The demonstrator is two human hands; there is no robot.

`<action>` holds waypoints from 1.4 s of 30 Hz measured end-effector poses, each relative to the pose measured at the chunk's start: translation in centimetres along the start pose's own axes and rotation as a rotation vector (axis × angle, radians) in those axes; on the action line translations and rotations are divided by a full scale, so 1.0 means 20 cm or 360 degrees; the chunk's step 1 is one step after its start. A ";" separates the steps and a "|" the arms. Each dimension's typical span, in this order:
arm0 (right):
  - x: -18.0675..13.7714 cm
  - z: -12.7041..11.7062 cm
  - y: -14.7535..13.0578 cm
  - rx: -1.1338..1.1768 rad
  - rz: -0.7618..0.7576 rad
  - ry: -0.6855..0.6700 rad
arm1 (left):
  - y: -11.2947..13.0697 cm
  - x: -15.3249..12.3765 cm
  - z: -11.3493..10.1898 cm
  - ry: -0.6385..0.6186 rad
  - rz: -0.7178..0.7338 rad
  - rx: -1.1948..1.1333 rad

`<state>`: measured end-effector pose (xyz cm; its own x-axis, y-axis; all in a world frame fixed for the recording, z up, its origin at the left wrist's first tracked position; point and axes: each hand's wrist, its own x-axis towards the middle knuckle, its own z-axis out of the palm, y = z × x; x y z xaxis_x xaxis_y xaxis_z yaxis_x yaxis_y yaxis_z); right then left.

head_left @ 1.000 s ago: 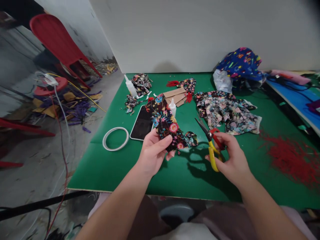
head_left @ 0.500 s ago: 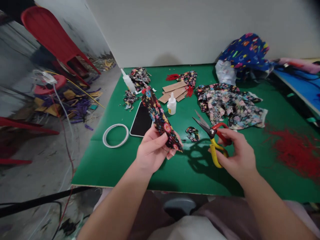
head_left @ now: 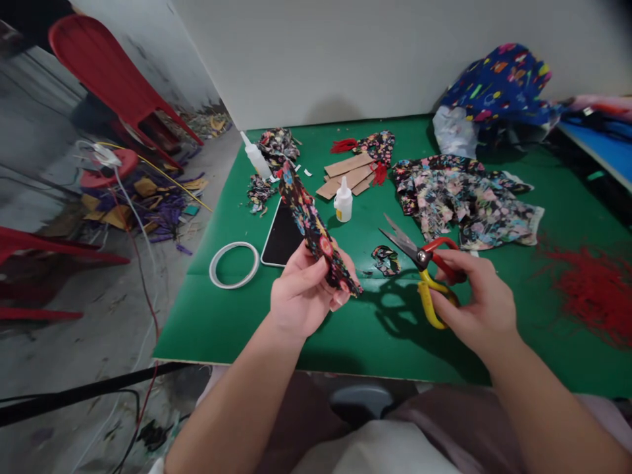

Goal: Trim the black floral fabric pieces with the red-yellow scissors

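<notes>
My left hand [head_left: 303, 289] is closed on a long, narrow strip of black floral fabric [head_left: 309, 217], held slanted above the table with its upper end pointing away to the left. In my right hand [head_left: 481, 299] are scissors [head_left: 422, 258] with one red and one yellow handle, their blades slightly parted and pointing left. Below the blades lies a small floral scrap [head_left: 386, 261]. A white glue bottle [head_left: 343, 201] stands just past the strip. Behind the strip, a tablet-like device with a black screen [head_left: 279, 240] is partly hidden.
On the green table [head_left: 212, 329] are a white tape ring [head_left: 234, 265], brown card strips [head_left: 348, 172], another bottle [head_left: 255, 157], floral cloth [head_left: 469, 201] and a heap of red threads [head_left: 597, 289]. A blue patterned bundle [head_left: 498, 85] sits at the back right. Red chairs [head_left: 106, 72] stand left.
The camera view has shifted slightly. Both hands keep their holds; the fabric strip has turned a little so it looks narrower, and the scissors stay parted.
</notes>
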<state>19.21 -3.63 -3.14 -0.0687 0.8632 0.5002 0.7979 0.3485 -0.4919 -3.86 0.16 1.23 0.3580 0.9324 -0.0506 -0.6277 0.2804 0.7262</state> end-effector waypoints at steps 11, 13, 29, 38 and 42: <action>0.01 0.00 -0.02 0.0025 -0.0212 -0.0094 | -0.06 0.02 0.01 0.0433 0.0327 0.0336; 0.01 0.01 -0.02 0.0021 -0.0206 -0.0098 | -0.07 0.02 0.01 0.0443 0.0326 0.0350; 0.02 0.01 -0.03 -0.0016 -0.0271 -0.0037 | -0.09 0.03 0.01 0.0441 0.0253 0.0431; 0.02 0.01 -0.03 -0.0075 -0.0258 -0.0041 | -0.09 0.03 0.02 0.0451 0.0240 0.0453; 0.02 0.01 -0.03 -0.0093 -0.0267 -0.0033 | -0.10 0.03 0.01 0.0423 0.0228 0.0426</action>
<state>18.62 -3.34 -2.76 -0.2157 0.8024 0.5565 0.8076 0.4669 -0.3602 -2.27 0.11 -0.06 0.0667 0.9941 -0.0857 -0.4434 0.1065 0.8900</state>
